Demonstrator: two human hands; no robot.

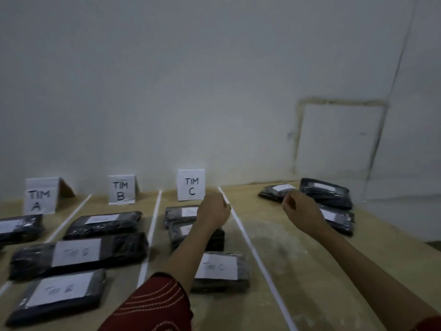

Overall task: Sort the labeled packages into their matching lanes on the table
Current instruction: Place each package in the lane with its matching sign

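Note:
Dark plastic-wrapped packages with white labels lie in taped lanes. Lane C holds three: one by the sign, one under my forearm, and a near one marked "Tim C". Lane B holds three too; lane A shows one. Unsorted packages sit at the far right. My left hand hovers over lane C, fingers curled, holding nothing. My right hand is raised before the unsorted pile, fingers curled, nothing in it.
Folded paper signs "TIM A", "TIM B" and "TIM C" stand at the back against a white wall. White tape strips divide the wooden table. The table's right edge falls away near the wall corner.

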